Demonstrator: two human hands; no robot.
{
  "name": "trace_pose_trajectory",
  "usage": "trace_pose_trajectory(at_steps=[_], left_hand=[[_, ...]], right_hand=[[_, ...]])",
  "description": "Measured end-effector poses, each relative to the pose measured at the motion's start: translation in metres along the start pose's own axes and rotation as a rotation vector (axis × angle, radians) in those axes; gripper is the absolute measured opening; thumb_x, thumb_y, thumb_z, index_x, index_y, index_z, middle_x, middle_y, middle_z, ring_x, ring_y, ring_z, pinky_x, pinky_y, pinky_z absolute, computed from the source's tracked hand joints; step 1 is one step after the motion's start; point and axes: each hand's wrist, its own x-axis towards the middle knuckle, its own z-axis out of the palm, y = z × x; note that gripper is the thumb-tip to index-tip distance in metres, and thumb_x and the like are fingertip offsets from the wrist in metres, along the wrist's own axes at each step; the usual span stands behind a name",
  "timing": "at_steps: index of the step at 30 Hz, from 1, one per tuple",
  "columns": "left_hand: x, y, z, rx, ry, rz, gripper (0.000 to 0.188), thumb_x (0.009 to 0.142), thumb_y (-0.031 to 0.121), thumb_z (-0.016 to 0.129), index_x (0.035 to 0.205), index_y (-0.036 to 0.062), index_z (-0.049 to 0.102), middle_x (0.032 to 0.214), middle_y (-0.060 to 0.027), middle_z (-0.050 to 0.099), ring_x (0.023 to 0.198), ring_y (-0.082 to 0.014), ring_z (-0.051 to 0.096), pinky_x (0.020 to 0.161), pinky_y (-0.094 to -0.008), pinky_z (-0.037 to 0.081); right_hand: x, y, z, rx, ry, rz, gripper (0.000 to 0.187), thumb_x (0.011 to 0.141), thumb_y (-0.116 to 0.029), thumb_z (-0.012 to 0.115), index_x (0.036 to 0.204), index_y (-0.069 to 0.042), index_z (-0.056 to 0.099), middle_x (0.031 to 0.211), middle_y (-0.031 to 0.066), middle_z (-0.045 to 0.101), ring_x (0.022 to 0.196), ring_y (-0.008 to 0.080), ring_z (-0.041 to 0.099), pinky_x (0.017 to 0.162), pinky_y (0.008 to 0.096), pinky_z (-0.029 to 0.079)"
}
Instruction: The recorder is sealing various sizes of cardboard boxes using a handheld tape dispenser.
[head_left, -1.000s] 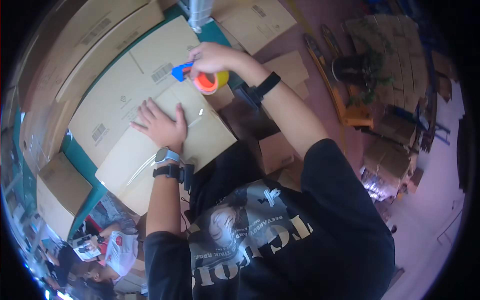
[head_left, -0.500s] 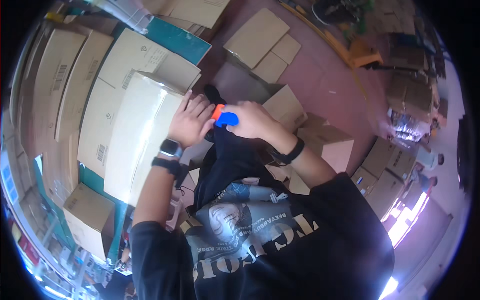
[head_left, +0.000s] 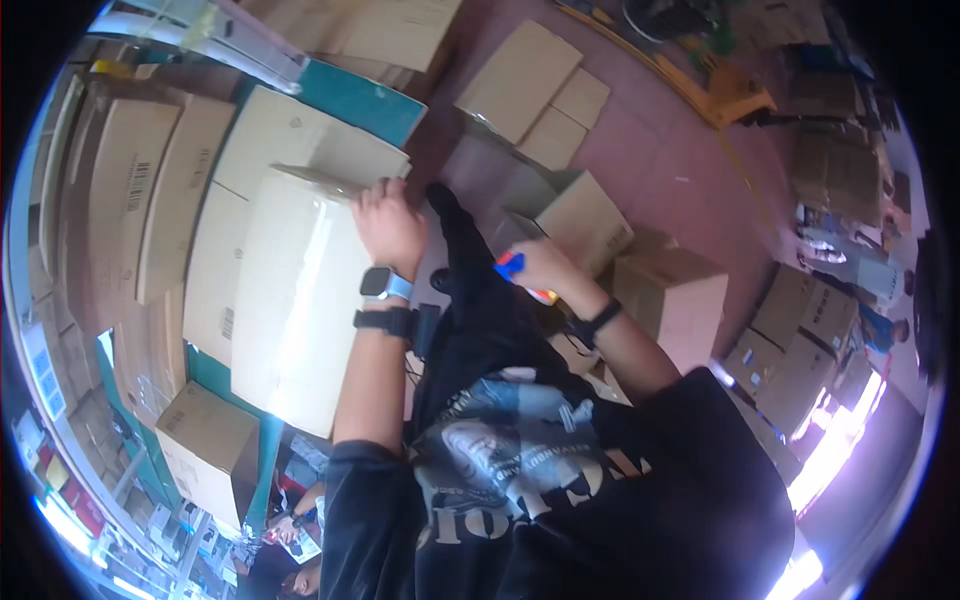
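Observation:
A long pale cardboard box [head_left: 290,290] with shiny clear tape along its top lies on the left. My left hand [head_left: 390,228] is at its far right corner, fingers bent over the edge and gripping it. To the right, apart from the box, my right hand [head_left: 548,268] is closed around a blue-and-orange hand tool [head_left: 511,266]. A blue end sticks out at the fingers, and an orange and yellow part shows below the palm. The rest of the tool is hidden by the hand, so its exact kind is unclear.
Flat cartons [head_left: 205,200] stand on the left over a green surface [head_left: 362,100]. An open carton [head_left: 585,220] and another box [head_left: 670,295] are right of my legs. Flattened cardboard [head_left: 520,80] lies on the reddish floor. A yellow pallet jack [head_left: 735,95] stands farther off.
My hands have separated. The right one has drawn back toward the right with the tool, away from the box. The left has moved onto the box's corner, its fingers now bent over the edge.

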Motion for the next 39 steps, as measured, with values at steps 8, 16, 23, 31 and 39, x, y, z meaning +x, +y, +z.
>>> trace_pose_trajectory(at_steps=[8, 16, 23, 31, 39], left_hand=[[0.082, -0.143, -0.047, 0.232, 0.098, 0.095, 0.031, 0.087, 0.018, 0.06, 0.114, 0.0048, 0.068, 0.113, -0.0178, 0.069, 0.114, -0.0388, 0.06, 0.106, -0.0478, 0.039], [0.07, -0.171, -0.048, -0.221, -0.077, -0.152, 0.058, 0.096, 0.039, 0.05, 0.139, -0.0018, 0.05, 0.144, -0.0205, 0.052, 0.137, -0.0405, 0.043, 0.117, -0.0585, 0.02], [-0.095, -0.173, -0.049, 0.126, 0.022, -0.7, 0.073, 0.1, 0.041, 0.043, 0.154, -0.0052, 0.024, 0.162, -0.0264, 0.018, 0.153, -0.0398, 0.011, 0.119, -0.0616, -0.003], [-0.243, -0.201, -0.06, -0.124, 0.445, -1.692, 0.054, 0.103, 0.039, 0.039, 0.128, -0.0078, 0.049, 0.126, -0.0343, 0.056, 0.117, -0.0496, 0.054, 0.098, -0.055, 0.043], [-0.236, -0.269, -0.08, -0.077, 0.495, -1.696, 0.037, 0.102, 0.033, 0.043, 0.096, -0.0007, 0.058, 0.088, -0.0288, 0.066, 0.081, -0.0504, 0.063, 0.071, -0.0562, 0.05]], right_hand=[[0.023, -0.004, -0.077, 0.312, 0.115, -0.154, 0.05, 0.083, -0.034, 0.072, 0.125, -0.01, 0.063, 0.101, 0.013, 0.073, 0.095, 0.0284, 0.07, 0.084, 0.0379, 0.055], [0.117, -0.117, -0.13, 1.051, -0.478, -0.231, 0.049, 0.089, -0.028, 0.067, 0.128, 0.0, 0.058, 0.101, 0.005, 0.067, 0.09, 0.0215, 0.064, 0.085, 0.0303, 0.051], [0.143, -0.263, -0.1, 0.751, -0.542, -0.582, 0.052, 0.089, -0.032, 0.066, 0.13, -0.002, 0.056, 0.13, 0.0187, 0.054, 0.123, 0.0307, 0.051, 0.106, 0.0401, 0.039], [0.144, -0.293, -0.075, 0.19, -0.404, -0.677, 0.058, 0.083, -0.041, 0.072, 0.123, -0.001, 0.057, 0.144, 0.0285, 0.038, 0.138, 0.0408, 0.035, 0.115, 0.0448, 0.028], [0.137, -0.322, -0.051, 0.271, -0.339, -0.528, 0.054, 0.085, -0.032, 0.07, 0.125, 0.0, 0.057, 0.136, 0.0191, 0.05, 0.126, 0.029, 0.048, 0.106, 0.0373, 0.038]])
